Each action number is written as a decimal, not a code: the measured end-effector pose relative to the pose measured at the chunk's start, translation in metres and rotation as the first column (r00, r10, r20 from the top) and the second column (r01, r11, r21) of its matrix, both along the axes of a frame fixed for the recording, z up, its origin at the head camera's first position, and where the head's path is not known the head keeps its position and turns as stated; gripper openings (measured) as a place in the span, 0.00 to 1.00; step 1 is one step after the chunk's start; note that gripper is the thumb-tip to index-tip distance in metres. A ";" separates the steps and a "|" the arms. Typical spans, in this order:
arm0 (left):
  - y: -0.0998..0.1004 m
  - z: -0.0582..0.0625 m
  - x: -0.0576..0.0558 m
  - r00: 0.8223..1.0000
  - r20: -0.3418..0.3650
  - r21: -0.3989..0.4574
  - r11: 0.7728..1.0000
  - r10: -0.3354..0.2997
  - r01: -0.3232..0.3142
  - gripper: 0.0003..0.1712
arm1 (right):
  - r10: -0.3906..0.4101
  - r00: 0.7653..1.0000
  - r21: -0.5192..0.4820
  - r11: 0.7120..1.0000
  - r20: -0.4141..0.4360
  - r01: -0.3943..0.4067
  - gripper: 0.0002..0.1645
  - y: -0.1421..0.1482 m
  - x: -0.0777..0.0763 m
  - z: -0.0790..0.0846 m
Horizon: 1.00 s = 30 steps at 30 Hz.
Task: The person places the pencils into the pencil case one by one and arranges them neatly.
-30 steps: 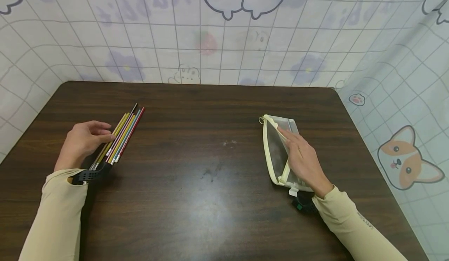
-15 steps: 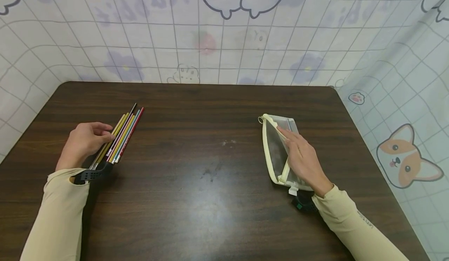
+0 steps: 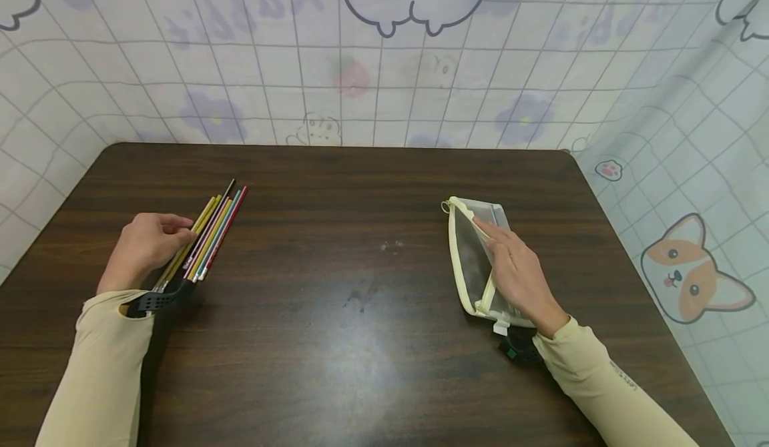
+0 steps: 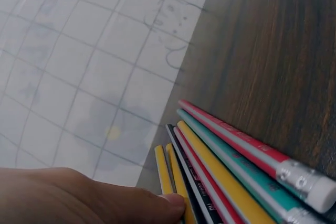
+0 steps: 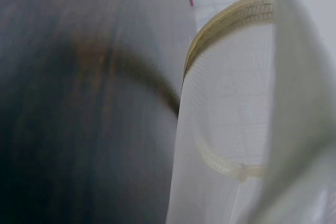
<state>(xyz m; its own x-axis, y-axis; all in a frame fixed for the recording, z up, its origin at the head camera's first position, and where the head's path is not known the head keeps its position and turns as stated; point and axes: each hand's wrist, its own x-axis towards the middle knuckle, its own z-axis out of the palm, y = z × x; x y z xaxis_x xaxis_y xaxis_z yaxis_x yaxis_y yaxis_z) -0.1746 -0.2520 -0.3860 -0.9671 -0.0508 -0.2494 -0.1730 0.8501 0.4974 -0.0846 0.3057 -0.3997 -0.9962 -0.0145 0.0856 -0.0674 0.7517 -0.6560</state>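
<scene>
My left hand [image 3: 147, 243] is at the left edge of a row of pencils [image 3: 217, 239] lying side by side. In the left wrist view, the thumb [image 4: 170, 203] rests against the outer yellow pencil [image 4: 164, 169]; the other fingertips are hidden. The red pencil [image 4: 236, 136] and the green one [image 4: 231, 150] lie at the far side of the row, white erasers toward me. On the right, my right hand [image 3: 519, 277] holds the side of a mesh pencil pouch [image 3: 458, 260] with cream trim, its mouth gaping to the left. The right thumb cannot be seen.
A dark wooden table [image 3: 348, 220] carries everything, with a wide stretch between the pencils and the pouch. Grid-patterned cloth [image 3: 384, 67] hangs behind it and along the sides. A white tag [image 3: 500, 327] sticks out from the pouch's near end.
</scene>
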 end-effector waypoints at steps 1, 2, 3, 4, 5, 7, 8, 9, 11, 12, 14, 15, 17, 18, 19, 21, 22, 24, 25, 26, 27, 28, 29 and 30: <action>0.000 0.000 0.000 1.000 -0.002 0.000 1.000 -0.002 0.002 0.25 | -0.001 1.000 0.000 1.000 -0.001 0.001 0.30 0.000 0.000 0.000; -0.001 0.000 0.000 1.000 -0.006 0.001 1.000 -0.006 0.006 0.24 | -0.001 1.000 0.001 1.000 -0.002 0.001 0.30 0.000 0.000 0.000; -0.001 0.000 0.000 1.000 -0.008 0.004 1.000 -0.007 0.007 0.24 | -0.001 1.000 0.002 1.000 -0.004 0.001 0.30 0.000 0.000 0.000; -0.002 0.000 -0.001 1.000 -0.011 0.005 1.000 -0.009 0.009 0.24 | -0.001 1.000 0.003 1.000 -0.005 0.001 0.30 0.000 0.000 0.000; -0.002 0.000 -0.001 1.000 -0.013 0.006 1.000 -0.009 0.009 0.24 | -0.001 1.000 0.005 1.000 -0.006 0.001 0.30 0.000 0.000 -0.001; -0.002 0.001 -0.001 1.000 -0.013 0.010 1.000 -0.006 0.007 0.24 | -0.001 1.000 0.004 1.000 -0.006 0.001 0.30 0.000 -0.001 -0.001; -0.002 0.002 -0.001 1.000 -0.015 0.011 1.000 -0.009 0.009 0.24 | -0.001 1.000 0.002 1.000 -0.004 0.001 0.30 0.000 -0.001 0.000; -0.002 0.003 -0.001 1.000 -0.013 0.013 1.000 -0.010 0.010 0.24 | -0.002 1.000 0.001 1.000 -0.002 0.002 0.30 0.000 -0.001 0.000; -0.002 0.005 0.000 1.000 -0.010 0.017 1.000 -0.007 0.007 0.25 | -0.002 1.000 -0.002 1.000 0.000 0.002 0.30 0.000 0.000 0.000; -0.001 0.006 0.000 1.000 -0.010 0.017 1.000 -0.005 0.005 0.25 | -0.003 1.000 -0.003 1.000 0.001 0.003 0.30 0.000 0.000 0.000; -0.001 0.009 0.001 1.000 -0.014 0.012 1.000 -0.002 0.003 0.25 | -0.002 1.000 -0.003 1.000 -0.003 0.002 0.30 0.000 0.000 -0.001; 0.000 0.010 0.001 1.000 -0.015 0.010 1.000 0.000 0.000 0.25 | -0.001 1.000 -0.001 1.000 -0.005 0.001 0.30 0.000 0.000 -0.001; 0.001 0.013 0.002 1.000 -0.021 0.002 1.000 0.004 -0.004 0.25 | 0.000 1.000 0.002 1.000 -0.009 0.000 0.30 0.000 0.000 -0.001; 0.001 0.014 0.002 1.000 -0.025 -0.004 1.000 0.001 -0.001 0.25 | 0.001 1.000 0.004 1.000 -0.011 -0.001 0.30 0.000 0.000 -0.001; 0.001 0.015 0.003 1.000 -0.027 -0.008 1.000 -0.002 0.002 0.26 | 0.001 1.000 0.005 1.000 -0.013 -0.001 0.30 0.000 0.000 -0.001; 0.002 0.017 0.003 1.000 -0.024 -0.011 1.000 -0.008 0.007 0.26 | 0.000 1.000 0.007 1.000 -0.012 0.000 0.30 0.000 0.000 -0.001; 0.002 0.018 0.004 1.000 -0.021 -0.011 1.000 -0.011 0.011 0.26 | 0.000 1.000 0.008 1.000 -0.013 0.000 0.30 0.001 0.000 -0.002; 0.002 0.020 0.005 1.000 -0.020 -0.018 1.000 -0.018 0.017 0.27 | -0.001 1.000 0.008 1.000 -0.012 0.001 0.30 0.001 0.000 -0.002; 0.002 0.021 0.005 1.000 -0.019 -0.019 1.000 -0.022 0.022 0.27 | -0.001 1.000 0.008 1.000 -0.012 0.001 0.30 0.001 0.000 -0.002; 0.001 0.022 0.005 0.999 -0.020 -0.023 0.999 -0.026 0.026 0.27 | -0.001 1.000 0.008 1.000 -0.012 0.001 0.30 0.001 0.000 -0.002; 0.001 0.023 0.006 0.999 -0.020 -0.022 0.999 -0.031 0.030 0.27 | -0.001 1.000 0.008 1.000 -0.013 0.001 0.30 0.001 0.000 -0.002; 0.000 0.024 0.006 0.999 -0.020 -0.022 0.999 -0.038 0.038 0.27 | -0.001 1.000 0.008 1.000 -0.014 0.001 0.30 0.001 0.000 -0.003; 0.000 0.025 0.006 0.999 -0.017 -0.014 0.999 -0.045 0.045 0.27 | -0.001 1.000 0.008 1.000 -0.015 0.001 0.30 0.001 0.000 -0.003; -0.001 0.025 0.006 0.999 -0.008 -0.001 0.999 -0.054 0.054 0.27 | 0.000 1.000 0.009 1.000 -0.016 0.001 0.30 0.001 -0.001 -0.003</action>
<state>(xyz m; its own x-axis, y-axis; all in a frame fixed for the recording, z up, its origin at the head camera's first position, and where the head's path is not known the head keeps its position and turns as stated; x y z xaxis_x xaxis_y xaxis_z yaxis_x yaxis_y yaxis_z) -0.1681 -0.2528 -0.3606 -0.9705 0.0013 -0.2413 -0.1226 0.8586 0.4978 -0.0854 0.3063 -0.4029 -0.9947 -0.0149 0.1015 -0.0775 0.7575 -0.6482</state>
